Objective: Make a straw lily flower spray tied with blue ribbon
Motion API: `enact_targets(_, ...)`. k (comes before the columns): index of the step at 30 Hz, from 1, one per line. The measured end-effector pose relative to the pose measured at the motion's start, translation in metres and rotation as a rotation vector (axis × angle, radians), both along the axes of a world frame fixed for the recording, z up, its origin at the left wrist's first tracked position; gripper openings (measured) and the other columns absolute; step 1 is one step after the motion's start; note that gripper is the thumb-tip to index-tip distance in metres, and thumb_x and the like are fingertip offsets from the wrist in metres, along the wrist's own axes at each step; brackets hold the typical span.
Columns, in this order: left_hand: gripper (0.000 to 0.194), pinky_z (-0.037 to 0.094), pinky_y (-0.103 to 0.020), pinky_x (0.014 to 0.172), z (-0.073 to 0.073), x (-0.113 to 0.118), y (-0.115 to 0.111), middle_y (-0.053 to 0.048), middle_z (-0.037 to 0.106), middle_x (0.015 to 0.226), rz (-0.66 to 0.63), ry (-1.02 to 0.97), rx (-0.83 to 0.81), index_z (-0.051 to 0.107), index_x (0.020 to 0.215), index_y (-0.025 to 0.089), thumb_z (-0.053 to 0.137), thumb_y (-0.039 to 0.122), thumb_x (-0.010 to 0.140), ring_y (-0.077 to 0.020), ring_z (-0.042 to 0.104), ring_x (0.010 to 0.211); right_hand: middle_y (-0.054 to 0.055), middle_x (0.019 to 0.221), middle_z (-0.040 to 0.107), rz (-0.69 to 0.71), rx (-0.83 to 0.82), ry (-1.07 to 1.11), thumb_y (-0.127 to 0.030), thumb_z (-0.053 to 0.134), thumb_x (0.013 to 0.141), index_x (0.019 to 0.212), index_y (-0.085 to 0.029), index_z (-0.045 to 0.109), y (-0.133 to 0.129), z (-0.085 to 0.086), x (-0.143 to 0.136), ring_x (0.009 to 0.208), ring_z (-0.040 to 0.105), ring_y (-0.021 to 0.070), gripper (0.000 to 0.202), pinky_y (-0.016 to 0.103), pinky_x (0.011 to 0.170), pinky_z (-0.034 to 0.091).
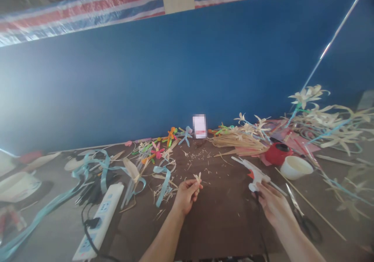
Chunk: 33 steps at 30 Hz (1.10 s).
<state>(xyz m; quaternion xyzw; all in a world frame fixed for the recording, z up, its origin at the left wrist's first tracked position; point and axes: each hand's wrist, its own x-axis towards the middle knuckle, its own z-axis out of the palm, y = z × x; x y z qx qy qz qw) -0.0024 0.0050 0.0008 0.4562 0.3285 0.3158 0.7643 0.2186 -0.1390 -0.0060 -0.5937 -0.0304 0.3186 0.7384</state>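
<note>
My left hand (186,197) is closed in a pinch over the middle of the table. Between its thumb and fingers a small piece of pale, dried plant strip (198,177) sticks up. On the right, my right hand (273,201) has its fingers on the back part of a white glue gun (257,173) with a red trigger. The gun lies low over the tabletop, its nozzle pointing to the upper left. A dark cord runs down from its handle. Scissors (296,205) with dark handles lie just right of that hand.
A white power strip (112,201) with a black plug, and blue ribbon (62,202), lie at left. A cream cup (296,167) and red container (278,153) stand at right, near pale strip flowers (306,96). A thin stick (315,207) crosses the right side. A blue panel (175,71) stands behind.
</note>
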Motion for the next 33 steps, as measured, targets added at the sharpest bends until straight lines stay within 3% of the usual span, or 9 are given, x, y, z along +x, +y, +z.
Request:
enact_targets(3,0.025,0.021,-0.015,0.035,0.000,0.001,-0.001,-0.004,0.056,0.064,0.007,-0.007,0.010,0.062,0.080,0.009,0.062,0.030,0.066,-0.0024,0.035,0.043,0.004,0.084,0.062,0.075,-0.099,-0.166,-0.034,0.065,0.057,0.091,-0.016,0.057,-0.009,-0.006,0.005,0.079,0.059,0.0205,0.040,0.028,0.064,0.048)
enact_targets(7,0.024,0.023,-0.015,0.035,0.002,0.001,-0.002,-0.005,0.058,0.066,0.015,0.004,0.007,0.062,0.081,0.009,0.061,0.030,0.067,-0.0029,0.037,0.043,0.015,0.112,0.049,0.045,-0.413,-0.775,-0.040,0.056,0.062,0.109,-0.010,0.048,-0.017,-0.002,0.008,0.108,0.040,0.0330,0.057,0.044,0.084,0.036)
enact_targets(9,0.025,0.024,-0.015,0.035,0.002,0.000,-0.003,-0.005,0.058,0.066,0.016,0.016,0.006,0.062,0.080,0.009,0.061,0.030,0.067,-0.0029,0.038,0.043,0.017,0.120,0.040,-0.001,-0.501,-1.077,-0.039,0.053,0.065,0.113,-0.010,0.044,-0.016,0.007,0.001,0.113,0.033,0.0330,0.057,0.045,0.088,0.032)
enact_targets(11,0.025,0.024,-0.015,0.036,0.002,0.000,-0.004,-0.006,0.058,0.066,0.020,0.025,0.011,0.063,0.080,0.008,0.061,0.030,0.067,-0.0028,0.038,0.043,0.013,0.111,0.048,0.082,-0.462,-1.225,-0.036,0.047,0.072,0.109,-0.015,0.047,-0.011,0.017,-0.014,0.103,0.044,0.0270,0.042,0.039,0.084,0.037)
enact_targets(14,0.025,0.025,-0.015,0.037,0.002,0.000,-0.004,-0.006,0.059,0.069,0.019,0.028,0.030,0.063,0.080,0.009,0.061,0.030,0.067,-0.0034,0.041,0.045,0.005,0.081,0.058,0.383,-0.312,-1.198,-0.032,0.042,0.078,0.089,-0.021,0.056,0.005,0.030,-0.044,0.070,0.055,0.0173,0.021,0.028,0.067,0.043)
enact_targets(16,0.023,0.025,-0.016,0.037,0.003,-0.001,-0.004,-0.005,0.057,0.063,0.001,0.025,0.053,0.063,0.077,0.008,0.060,0.030,0.068,-0.0036,0.040,0.044,0.004,0.075,0.058,0.474,-0.231,-1.115,-0.031,0.042,0.079,0.086,-0.020,0.057,0.019,0.035,-0.063,0.063,0.054,0.0157,0.020,0.026,0.061,0.043)
enact_targets(20,0.023,0.024,-0.016,0.037,0.007,-0.003,-0.005,0.001,0.046,0.047,-0.053,0.009,0.065,0.063,0.069,0.009,0.058,0.031,0.070,-0.0037,0.037,0.039,0.003,0.076,0.057,0.513,-0.111,-0.986,-0.029,0.042,0.079,0.091,-0.019,0.057,0.048,0.039,-0.081,0.060,0.052,0.0132,0.022,0.023,0.059,0.042)
enact_targets(26,0.024,0.024,-0.017,0.037,0.009,-0.003,-0.005,0.001,0.047,0.049,-0.091,-0.003,0.044,0.062,0.068,0.009,0.060,0.033,0.068,-0.0036,0.036,0.039,0.002,0.086,0.054,0.679,-0.003,-1.064,-0.016,0.042,0.075,0.108,-0.024,0.052,0.072,0.050,-0.078,0.054,0.048,0.0090,0.035,0.021,0.055,0.041)
enact_targets(33,0.028,0.026,-0.018,0.037,0.009,-0.002,-0.006,-0.002,0.052,0.054,-0.074,0.000,0.011,0.062,0.067,0.009,0.063,0.036,0.063,-0.0038,0.038,0.040,0.003,0.086,0.057,0.731,0.021,-1.185,-0.014,0.043,0.076,0.089,-0.022,0.059,0.073,0.060,-0.077,0.074,0.054,0.0134,0.022,0.024,0.066,0.042)
